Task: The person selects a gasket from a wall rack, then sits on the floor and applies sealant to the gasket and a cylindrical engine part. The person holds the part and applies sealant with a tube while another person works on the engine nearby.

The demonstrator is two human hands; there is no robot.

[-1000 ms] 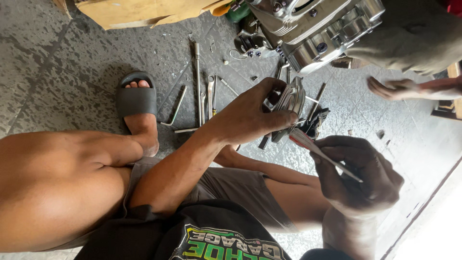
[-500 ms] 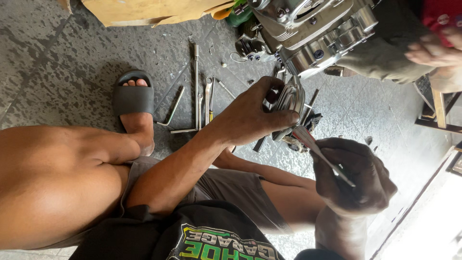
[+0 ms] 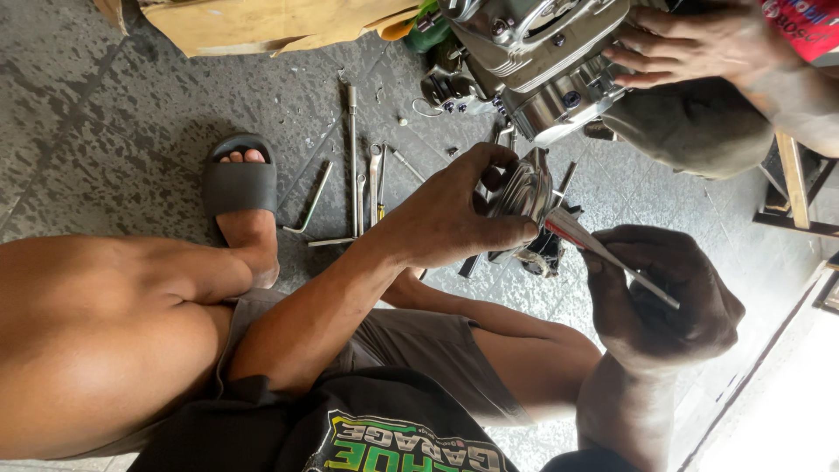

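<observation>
Head view shows the left hand (image 3: 446, 214) clenched on a round metal engine part (image 3: 523, 194) held above the floor, the right hand (image 3: 664, 297) gripping a thin blade (image 3: 603, 255) against its rim, which could well skid into the fingers if pushed hard; no containers are visible.

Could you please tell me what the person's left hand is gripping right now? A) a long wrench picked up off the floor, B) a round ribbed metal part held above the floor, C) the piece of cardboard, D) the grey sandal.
B: the left hand wraps its fingers around the round ribbed metal part, while the right hand brings a thin tool to it; the wrenches lie untouched on the floor.
</observation>
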